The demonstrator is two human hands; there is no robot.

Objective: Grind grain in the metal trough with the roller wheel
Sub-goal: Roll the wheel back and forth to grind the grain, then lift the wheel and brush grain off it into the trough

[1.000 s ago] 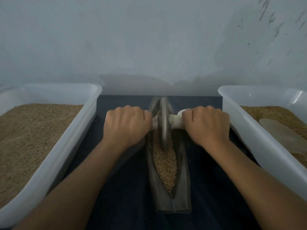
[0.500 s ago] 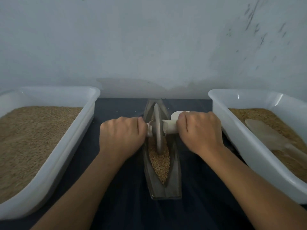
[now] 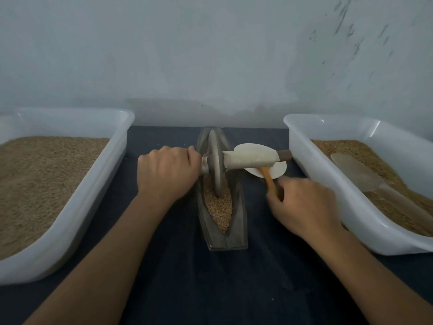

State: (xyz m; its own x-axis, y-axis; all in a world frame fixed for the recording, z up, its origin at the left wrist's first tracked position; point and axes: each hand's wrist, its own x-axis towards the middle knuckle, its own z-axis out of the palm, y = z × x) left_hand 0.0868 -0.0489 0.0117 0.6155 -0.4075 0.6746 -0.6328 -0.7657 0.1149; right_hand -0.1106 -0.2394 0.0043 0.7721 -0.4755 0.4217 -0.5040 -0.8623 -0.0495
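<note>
Left hand [image 3: 167, 173] clenched around the left handle of the grey metal disc-shaped roller wheel [image 3: 216, 164], standing upright on edge in the narrow, boat-shaped grey metal trough [image 3: 221, 191]. Golden-brown grain [image 3: 219, 206] heaped in the trough's channel, around and in front of the wheel's lower rim. Right handle of the wheel, wrapped in pale cloth tape [image 3: 249, 158], bare and ungripped, jutting out toward the right. Right hand [image 3: 302, 205] off the handle, pinching the orange stem of a flat white oval scoop [image 3: 269, 168] lying on the dark blue cloth-covered tabletop [image 3: 187, 277] just right of the trough, partly beneath the taped handle. On either flank, white translucent plastic tub on the left [image 3: 77, 195] and white translucent plastic tub on the right [image 3: 328, 184], each holding more brown grain. In the right tub, translucent plastic paddle [image 3: 358, 172] resting on the grain. Behind, pale grey scuffed wall [image 3: 210, 55].
</note>
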